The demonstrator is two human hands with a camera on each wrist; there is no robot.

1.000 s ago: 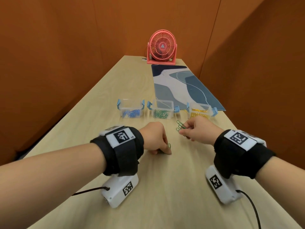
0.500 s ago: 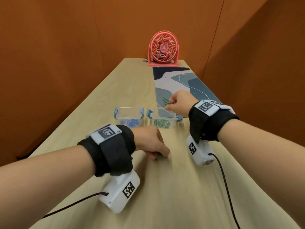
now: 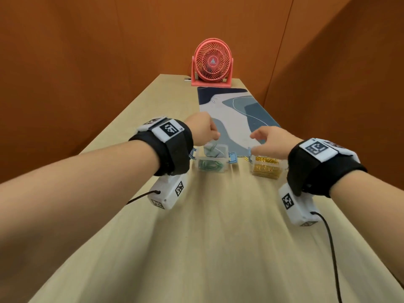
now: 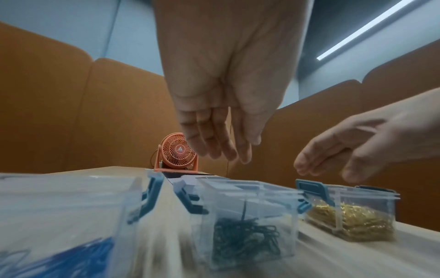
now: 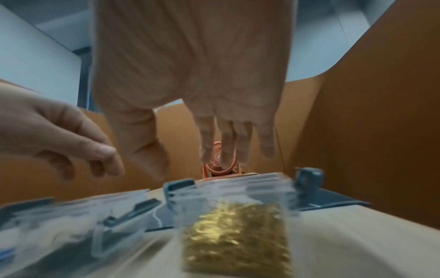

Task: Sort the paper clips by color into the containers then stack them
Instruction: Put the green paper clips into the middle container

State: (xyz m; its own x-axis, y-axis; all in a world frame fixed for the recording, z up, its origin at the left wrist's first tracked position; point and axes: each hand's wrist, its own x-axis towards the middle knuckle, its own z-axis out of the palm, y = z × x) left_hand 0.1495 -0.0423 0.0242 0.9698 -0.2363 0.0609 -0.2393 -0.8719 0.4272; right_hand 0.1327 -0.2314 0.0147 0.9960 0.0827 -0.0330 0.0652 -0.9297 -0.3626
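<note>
Three clear containers with blue latches stand in a row. The green-clip container [image 3: 211, 164] [image 4: 245, 225] is in the middle and the gold-clip container [image 3: 265, 169] [image 5: 238, 231] is on the right. The blue-clip container [image 4: 59, 216] on the left is hidden behind my left wrist in the head view. My left hand [image 3: 215, 135] [image 4: 228, 152] hovers over the green container with loose fingers, holding nothing. A blurred green clip [image 3: 210, 149] is dropping into that container. My right hand [image 3: 256, 136] [image 5: 214, 159] hangs open just above the gold container.
A coral desk fan [image 3: 212, 62] stands at the table's far end. A blue patterned mat [image 3: 238, 114] lies behind the containers. Orange partition walls close in both sides. Cables trail from both wrist cameras over the wooden table [image 3: 207, 237].
My left hand lifted off the table, moved forward over the green container and let its clip go. My right hand dropped its green clips and shifted right over the gold container.
</note>
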